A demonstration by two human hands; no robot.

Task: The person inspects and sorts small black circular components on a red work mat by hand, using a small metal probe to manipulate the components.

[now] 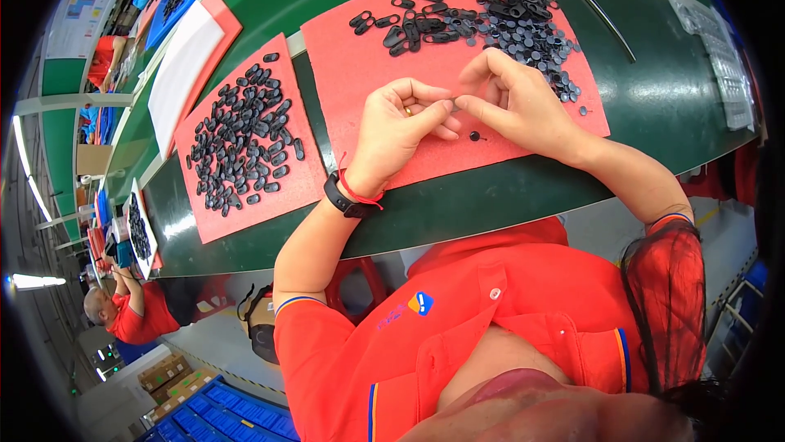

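Note:
Over a large pink foam sheet (360, 58), my left hand (396, 123) and my right hand (523, 107) meet with thumbs and fingers pinched together. Whatever they hold between the fingertips is too small to make out. Just below them lies a small round black piece with a thin pin (474, 136). Beyond my right hand spreads a heap of small dark grey round pieces (531, 45). Farther back are black oval parts with a ring-shaped end (421, 25), some piled at the far right (515, 0).
A second pink foam sheet (204, 225) at left bears many black oval pieces (245, 131). White sheets on pink foam (184, 58) and a blue tray (176, 0) lie farther left. On the green table at right are a thin metal tool (603, 18) and a clear plastic tray (719, 58).

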